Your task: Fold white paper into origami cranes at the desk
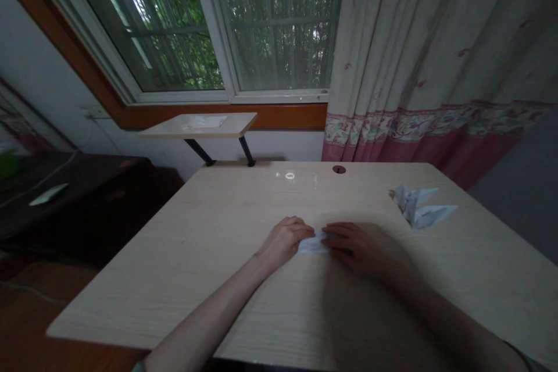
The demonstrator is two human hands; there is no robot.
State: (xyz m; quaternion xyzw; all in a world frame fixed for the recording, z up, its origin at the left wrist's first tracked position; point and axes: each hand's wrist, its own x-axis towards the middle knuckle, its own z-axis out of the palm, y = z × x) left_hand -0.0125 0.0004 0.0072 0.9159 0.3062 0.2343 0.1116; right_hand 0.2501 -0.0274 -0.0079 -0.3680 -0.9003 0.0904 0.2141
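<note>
White folded paper (313, 242) crosswise between left hand (283, 240) and right hand (354, 247)

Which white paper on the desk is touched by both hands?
The small folded paper between the left hand and right hand; the larger pointed paper figure lies apart, untouched.

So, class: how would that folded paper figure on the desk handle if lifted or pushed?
The folded paper figure looks light, being thin sheet, so a push would probably slide it. Its pointed flaps may bend if pinched. Its irregular shape could let it tip.
</note>
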